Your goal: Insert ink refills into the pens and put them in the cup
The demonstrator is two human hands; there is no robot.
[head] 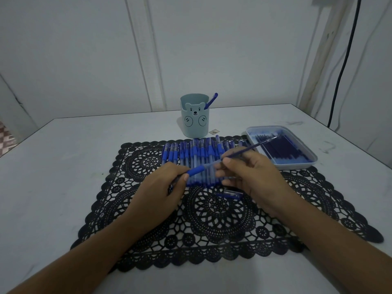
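My left hand (163, 185) grips a pen barrel with a blue grip (197, 170) above the black lace mat. My right hand (248, 172) pinches a thin blue ink refill (250, 148) that slants up to the right, its lower end at the barrel's mouth. A row of several blue pens (197, 153) lies on the mat behind my hands. The light blue bear cup (194, 118) stands beyond them with one blue pen (211, 101) leaning in it.
A pale blue tray (305, 164) holding several dark refills sits at the right edge of the black lace mat (212, 225). A small blue pen part (230, 194) lies on the mat under my right hand. A black cable (347, 49) hangs on the wall at the right.
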